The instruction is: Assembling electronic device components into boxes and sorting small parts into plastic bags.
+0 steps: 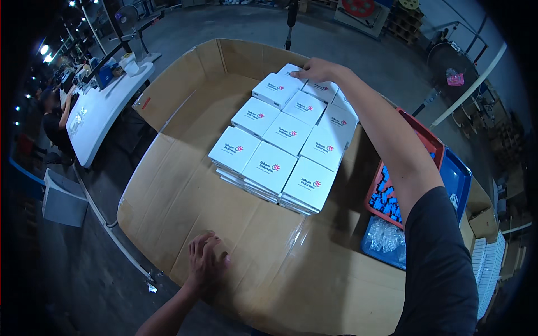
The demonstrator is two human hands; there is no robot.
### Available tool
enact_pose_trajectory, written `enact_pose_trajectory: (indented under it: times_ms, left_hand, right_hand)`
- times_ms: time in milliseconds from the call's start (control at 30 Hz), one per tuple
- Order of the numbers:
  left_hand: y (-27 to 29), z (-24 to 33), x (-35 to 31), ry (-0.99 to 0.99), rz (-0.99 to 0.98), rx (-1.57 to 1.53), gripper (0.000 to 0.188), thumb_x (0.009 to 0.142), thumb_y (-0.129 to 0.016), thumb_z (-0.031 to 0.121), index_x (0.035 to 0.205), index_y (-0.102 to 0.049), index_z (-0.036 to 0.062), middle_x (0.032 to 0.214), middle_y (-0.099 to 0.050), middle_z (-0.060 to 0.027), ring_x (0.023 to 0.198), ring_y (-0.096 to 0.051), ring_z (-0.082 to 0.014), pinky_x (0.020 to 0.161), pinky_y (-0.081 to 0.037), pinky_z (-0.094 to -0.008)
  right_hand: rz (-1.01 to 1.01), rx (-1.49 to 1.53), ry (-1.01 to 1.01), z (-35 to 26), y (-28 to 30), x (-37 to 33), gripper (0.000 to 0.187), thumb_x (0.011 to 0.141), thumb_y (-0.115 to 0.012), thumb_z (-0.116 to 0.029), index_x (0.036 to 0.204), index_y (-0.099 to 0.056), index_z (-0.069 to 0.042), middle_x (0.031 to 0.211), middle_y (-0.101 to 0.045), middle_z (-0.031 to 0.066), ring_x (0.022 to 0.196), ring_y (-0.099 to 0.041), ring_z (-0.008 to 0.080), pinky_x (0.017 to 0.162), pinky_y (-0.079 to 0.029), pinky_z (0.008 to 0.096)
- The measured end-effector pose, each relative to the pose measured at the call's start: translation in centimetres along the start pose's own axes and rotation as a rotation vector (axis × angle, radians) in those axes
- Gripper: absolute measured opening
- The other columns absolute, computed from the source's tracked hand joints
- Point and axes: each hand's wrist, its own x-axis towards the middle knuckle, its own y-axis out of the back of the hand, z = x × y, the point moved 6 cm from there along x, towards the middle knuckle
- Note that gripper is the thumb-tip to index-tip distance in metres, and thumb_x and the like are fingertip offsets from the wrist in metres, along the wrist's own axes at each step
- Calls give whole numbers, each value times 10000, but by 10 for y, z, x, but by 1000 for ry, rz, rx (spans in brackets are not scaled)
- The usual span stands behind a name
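12 white boxes (pixel 288 133) top a stack (pixel 260 191) on cardboard (pixel 174 201), right hand (pixel 320 70) at its far end, grip unclear, left hand (pixel 204 260) before it, fingers loosely spread, 1 red tray (pixel 421 133) holding blue pieces (pixel 386 197) right of it

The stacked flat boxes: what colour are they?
The flat boxes are white with red and dark printing, best seen in the head view.

Lettering (pixel 282 132); red emblems (pixel 293 134) on white boxes (pixel 287 144)
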Motion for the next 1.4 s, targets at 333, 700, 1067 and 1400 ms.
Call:
enact_pose_trajectory:
  times_ms: [333, 700, 1067, 1400]
  left_hand:
    - [3, 8, 1, -28, 71, 14, 484, 765, -799, 171, 1200, -605, 82, 1277, -613, -156, 1218, -579, -366, 1034, -441, -506]
    - [15, 24, -7, -59, 123, 19, 455, 813, -777, 180, 1213, -606, 43, 1278, -612, -160, 1234, -568, -370, 1062, -432, -507]
    - [15, 22, -20, -41, 412, 169, 413, 917, -703, 114, 1294, -570, 10, 1299, -611, -187, 1239, -560, -395, 1094, -405, -521]
    - [-37, 213, -82, 337, 211, -812, 220, 1104, -593, 251, 1138, -677, 50, 752, -577, 62, 519, -415, 16, 404, -270, -210]
  right_hand:
    - [587, 275, 49, -14, 47, -62, 468, 893, -841, -394, 1152, -695, -33, 1078, -774, 182, 1025, -740, 337, 893, -567, 428]
    - [999, 1076, 406, -26, 40, -432, 516, 858, -865, -44, 1272, -557, -34, 1127, -705, 64, 1017, -688, 168, 898, -546, 303]
    - [1018, 1780, 55, 46, -66, -699, 412, 897, -826, 12, 1218, -577, -55, 1137, -701, 52, 1093, -673, 140, 948, -572, 317]
    - [1110, 1993, 146, 65, -83, -818, 288, 1060, -569, -170, 1318, -565, -44, 1125, -647, 52, 1072, -628, 142, 967, -492, 300]
